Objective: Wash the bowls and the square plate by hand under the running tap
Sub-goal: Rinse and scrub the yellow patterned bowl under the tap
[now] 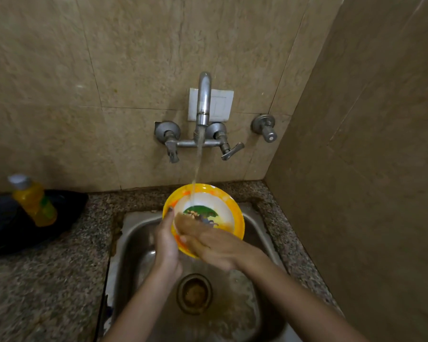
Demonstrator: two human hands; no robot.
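A yellow-rimmed bowl (pixel 223 201) with a white inside and a cartoon picture is held tilted over the steel sink (pixel 134 233). Water runs from the wall tap (pixel 203 99) onto the bowl's far inner side. My left hand (pixel 166 243) grips the bowl's left rim, thumb on the edge. My right hand (pixel 208 240) lies flat across the bowl's inside near the front, fingers blurred as they rub the surface. No other bowl or square plate is in sight.
A yellow liquid bottle (pixel 34 201) with a grey cap stands on a dark object (pixel 67 206) on the granite counter (pixel 35 280) at left. The sink drain (pixel 195 293) sits below my hands. Tiled walls close in behind and on the right.
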